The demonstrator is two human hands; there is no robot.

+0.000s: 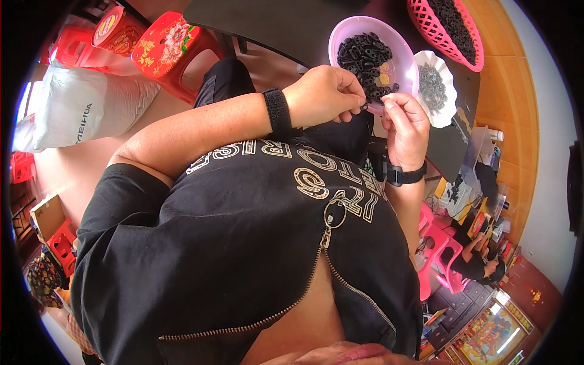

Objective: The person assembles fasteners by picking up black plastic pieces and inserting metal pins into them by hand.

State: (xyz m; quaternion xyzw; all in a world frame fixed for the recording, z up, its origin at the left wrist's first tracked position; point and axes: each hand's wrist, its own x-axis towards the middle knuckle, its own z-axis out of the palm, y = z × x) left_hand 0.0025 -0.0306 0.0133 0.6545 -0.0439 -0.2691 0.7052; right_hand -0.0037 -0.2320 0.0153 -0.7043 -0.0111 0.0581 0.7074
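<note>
My left hand (325, 94), with a black band on its wrist, is curled into a loose fist at the near rim of a purple bowl (401, 52). Its fingertips pinch a small black part (362, 109). My right hand (406, 125), above a black watch, is raised just to the right, thumb and forefinger pressed together. Anything between them is too small to see. The two hands are almost touching. The bowl holds several small black parts (365, 55) and a couple of yellow pieces.
The bowl stands on a black tabletop (274, 24). A white scalloped dish (447, 70) of dark grey bits sits beside it, a pink basket (426, 21) of black parts behind. Red stools (167, 45) and a white sack (85, 109) lie left. Another person (477, 264) sits lower right by pink stools (438, 243).
</note>
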